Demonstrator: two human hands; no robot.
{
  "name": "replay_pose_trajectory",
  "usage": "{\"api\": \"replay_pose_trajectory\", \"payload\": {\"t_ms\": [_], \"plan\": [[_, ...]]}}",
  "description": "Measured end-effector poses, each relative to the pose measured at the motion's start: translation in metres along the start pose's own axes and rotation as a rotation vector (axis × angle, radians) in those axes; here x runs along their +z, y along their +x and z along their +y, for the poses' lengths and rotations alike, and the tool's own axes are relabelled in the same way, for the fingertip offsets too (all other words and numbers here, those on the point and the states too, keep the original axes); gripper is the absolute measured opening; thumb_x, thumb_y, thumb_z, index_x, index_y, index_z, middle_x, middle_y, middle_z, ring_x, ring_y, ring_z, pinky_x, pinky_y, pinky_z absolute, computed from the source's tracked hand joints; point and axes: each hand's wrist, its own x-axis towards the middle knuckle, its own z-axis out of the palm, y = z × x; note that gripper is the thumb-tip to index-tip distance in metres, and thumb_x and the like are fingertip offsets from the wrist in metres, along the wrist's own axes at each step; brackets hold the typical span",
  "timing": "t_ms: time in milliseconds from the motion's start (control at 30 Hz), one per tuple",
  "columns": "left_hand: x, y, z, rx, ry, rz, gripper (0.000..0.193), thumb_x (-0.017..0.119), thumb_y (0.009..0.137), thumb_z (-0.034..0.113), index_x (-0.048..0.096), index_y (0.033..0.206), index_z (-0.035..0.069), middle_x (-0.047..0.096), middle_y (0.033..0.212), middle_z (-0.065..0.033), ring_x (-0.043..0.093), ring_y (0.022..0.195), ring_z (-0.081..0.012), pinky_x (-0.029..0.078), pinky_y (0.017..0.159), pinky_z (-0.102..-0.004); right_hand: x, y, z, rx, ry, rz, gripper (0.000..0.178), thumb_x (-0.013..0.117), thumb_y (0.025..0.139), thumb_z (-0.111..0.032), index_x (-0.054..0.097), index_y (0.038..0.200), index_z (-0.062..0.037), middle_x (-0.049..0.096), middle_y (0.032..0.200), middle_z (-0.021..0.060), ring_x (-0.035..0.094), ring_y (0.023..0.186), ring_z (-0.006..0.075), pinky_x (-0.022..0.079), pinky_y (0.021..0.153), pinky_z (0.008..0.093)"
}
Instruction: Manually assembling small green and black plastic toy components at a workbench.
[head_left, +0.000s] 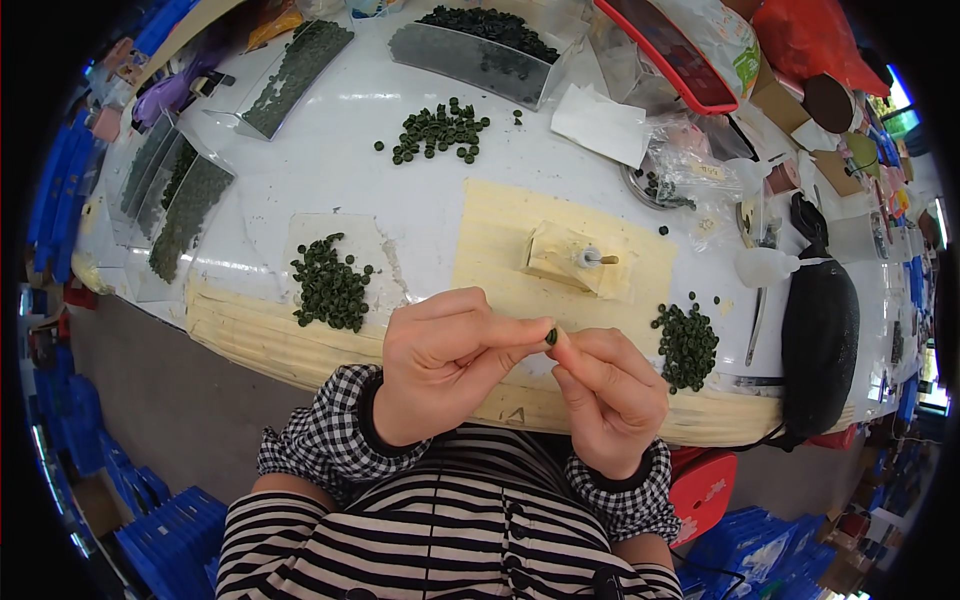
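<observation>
Just above the near edge of the table, both hands meet at their fingertips. My left hand [445, 365] pinches a small dark green round piece [551, 338] between thumb and forefinger. From the other side my right hand [612, 385] is closed, its fingertips against the same piece. Beyond them a taped block [560, 262] with a short upright metal pin stands on a cream sheet [485, 225]. A pile of similar green pieces [332, 285] lies left of my hands, and another pile [687, 345] lies to the right.
More green pieces [437, 132] are spread farther back. Clear trays with dark pieces [480, 62] line the far and left sides. A red-framed phone [680, 60], a folded white paper [603, 124], plastic bags [700, 190], a squeeze bottle [765, 266] and a black pouch [818, 340] crowd the right.
</observation>
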Motion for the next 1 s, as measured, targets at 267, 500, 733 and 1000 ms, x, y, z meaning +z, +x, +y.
{"api": "replay_pose_trajectory", "payload": {"t_ms": [267,500,733,1000], "plan": [[0.000,-0.001,0.000,0.036,0.039,-0.008,0.029,0.072,0.076,-0.008,0.074,0.102,0.005,0.056,0.065,-0.0037,0.050,0.053,-0.0083,0.037,0.046,-0.0225,-0.001,-0.002,0.000,0.030,0.039,0.001,0.031,0.069,0.079,0.010,0.071,0.108,0.0000,0.068,0.092,0.0114,0.062,0.075,0.0188,0.048,0.066,0.0250],[-0.004,0.006,0.007,-0.033,0.205,-0.021,0.022,0.075,0.075,-0.003,0.073,0.095,0.005,0.050,0.062,-0.0025,0.045,0.050,-0.0103,0.033,0.045,-0.0243,-0.001,-0.004,0.002,0.047,-0.046,0.126,0.030,0.068,0.079,0.010,0.070,0.108,0.0012,0.067,0.090,0.0125,0.063,0.076,0.0196,0.049,0.067,0.0250],[-0.018,0.004,0.000,-0.022,0.564,-0.272,0.014,0.072,0.079,0.003,0.070,0.093,0.004,0.054,0.067,-0.0078,0.055,0.056,-0.0210,0.044,0.050,-0.0315,0.001,-0.006,0.004,0.021,-0.064,0.175,0.030,0.066,0.078,0.012,0.070,0.106,0.0033,0.067,0.089,0.0136,0.063,0.075,0.0197,0.050,0.068,0.0252],[-0.041,0.010,0.016,-0.205,0.212,-0.277,0.012,0.069,0.083,0.003,0.071,0.095,0.002,0.047,0.059,-0.0027,0.040,0.050,-0.0121,0.030,0.048,-0.0271,0.000,-0.007,0.002,0.041,-0.051,0.201,0.028,0.065,0.080,0.012,0.070,0.106,0.0038,0.067,0.088,0.0137,0.064,0.075,0.0191,0.050,0.068,0.0252]]}}
